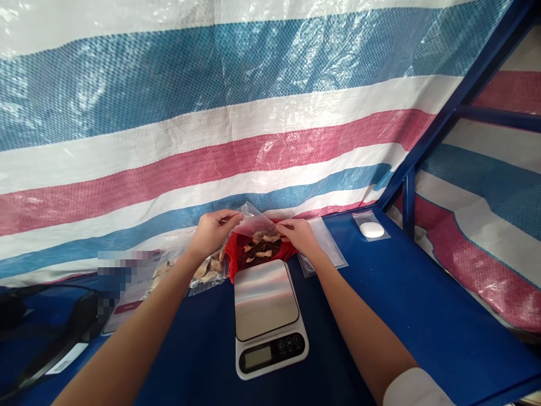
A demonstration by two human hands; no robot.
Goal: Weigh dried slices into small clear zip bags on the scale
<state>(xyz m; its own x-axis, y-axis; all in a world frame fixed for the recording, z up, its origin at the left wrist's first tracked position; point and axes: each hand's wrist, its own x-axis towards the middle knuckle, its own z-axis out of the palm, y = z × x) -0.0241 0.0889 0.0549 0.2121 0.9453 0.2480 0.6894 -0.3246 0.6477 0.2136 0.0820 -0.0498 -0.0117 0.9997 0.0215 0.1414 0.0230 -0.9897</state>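
Observation:
A clear plastic bag [252, 217] is stretched between my two hands, with pale dried slices showing at its lower part. My left hand [213, 230] pinches its left upper edge between thumb and fingers. On the other side my right hand [299, 234] pinches the bag's right edge. Beneath and behind it spreads a red plastic bag [231, 256], open, holding brown and pale dried slices [258, 255]. Just in front of the red bag lies a white digital kitchen scale [266, 307] with a bare, shiny plate; no digits are readable on its display.
Left of the red bag lies a clear bag of dried slices [209, 269]. Flat clear bags [327, 248] lie to the right, near a small bag with a white oval object [372, 229]. Striped tarpaulin [220, 129] walls the blue table [406, 304]. Black straps [63, 332] are at left.

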